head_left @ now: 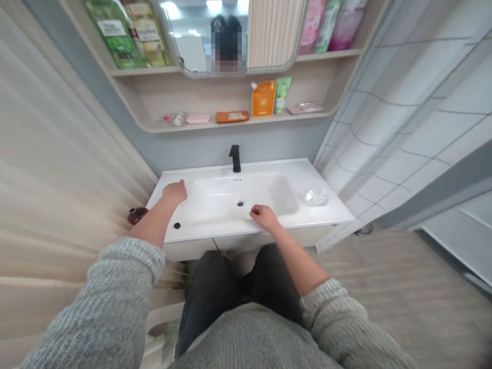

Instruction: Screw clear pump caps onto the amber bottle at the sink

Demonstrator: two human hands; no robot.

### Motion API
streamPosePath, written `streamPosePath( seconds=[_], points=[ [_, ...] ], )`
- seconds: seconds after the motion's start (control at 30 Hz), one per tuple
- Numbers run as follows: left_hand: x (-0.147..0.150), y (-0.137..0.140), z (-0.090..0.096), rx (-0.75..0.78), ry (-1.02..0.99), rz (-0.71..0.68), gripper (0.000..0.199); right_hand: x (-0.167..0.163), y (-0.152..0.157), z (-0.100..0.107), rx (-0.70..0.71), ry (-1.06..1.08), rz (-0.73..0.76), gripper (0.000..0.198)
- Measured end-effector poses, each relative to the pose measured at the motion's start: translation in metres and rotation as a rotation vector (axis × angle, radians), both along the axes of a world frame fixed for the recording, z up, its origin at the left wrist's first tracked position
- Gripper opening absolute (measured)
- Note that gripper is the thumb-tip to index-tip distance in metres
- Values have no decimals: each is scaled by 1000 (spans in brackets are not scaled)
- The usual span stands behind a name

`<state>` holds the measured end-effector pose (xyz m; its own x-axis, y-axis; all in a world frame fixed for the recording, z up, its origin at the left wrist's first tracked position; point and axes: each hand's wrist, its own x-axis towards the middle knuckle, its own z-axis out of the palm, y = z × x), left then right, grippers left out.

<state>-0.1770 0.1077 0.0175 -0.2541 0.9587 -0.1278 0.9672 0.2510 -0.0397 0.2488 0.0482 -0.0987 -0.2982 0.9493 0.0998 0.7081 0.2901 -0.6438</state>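
Observation:
My left hand (176,193) is closed above the left end of the white washbasin (246,220), its back towards me. What its fingers hold, if anything, is hidden. My right hand (264,216) hovers near the basin's front rim with loosely curled fingers, and I see nothing in it. Close to my left forearm is a dark red-brown bottle (137,215), partly covered by the arm. A small round black piece (177,225) sits on the counter's left front corner; whether it is a cap or a hole I cannot tell.
A black faucet (235,159) rises behind the drain (240,204). On the right counter stands a clear dish (317,197). Above, a shelf (154,125) bears an orange pouch (263,99), a green tube (282,95) and small items. A beige curtain (77,154) hangs left.

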Motion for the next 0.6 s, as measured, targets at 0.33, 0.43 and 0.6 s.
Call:
streamPosePath(
  seconds=[0.33,0.43,0.6],
  points=[
    [6,6,9,-103,41,26,71,2,-2,0,10,45,0,15],
    [11,-1,16,-71,34,-59,54,3,0,-6,5,71,-1,15],
    [62,-28,-7,216,-286,-437,34,1,4,-15,51,281,41,51]
  ],
)
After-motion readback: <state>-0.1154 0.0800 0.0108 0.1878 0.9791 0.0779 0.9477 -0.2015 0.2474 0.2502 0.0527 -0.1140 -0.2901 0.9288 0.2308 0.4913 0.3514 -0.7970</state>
